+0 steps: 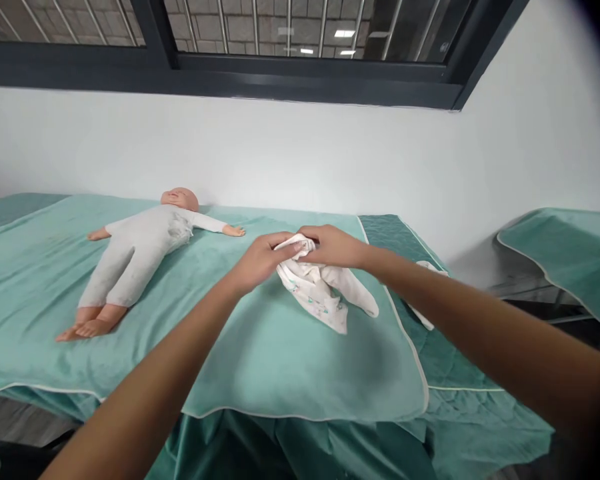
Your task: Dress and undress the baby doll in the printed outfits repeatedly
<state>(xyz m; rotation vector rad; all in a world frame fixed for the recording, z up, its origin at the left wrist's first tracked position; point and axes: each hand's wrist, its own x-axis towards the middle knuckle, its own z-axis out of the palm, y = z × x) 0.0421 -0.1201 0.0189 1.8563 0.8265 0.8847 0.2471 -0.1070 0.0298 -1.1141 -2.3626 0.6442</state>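
Note:
My left hand (263,259) and my right hand (335,245) are both closed on the top of a small white baby garment (320,293) with a faint print. It hangs crumpled from my fingers just above the light green blanket (260,353) on the bed. A baby doll (140,253) in a pale grey bodysuit lies on its back to the left, arms spread, head toward the wall.
A darker green cover (430,360) lies under the blanket and drapes off the bed's front. Another white cloth (425,313) shows behind my right forearm. A second green-covered bed (565,260) stands at the right. A white wall and dark window frame are behind.

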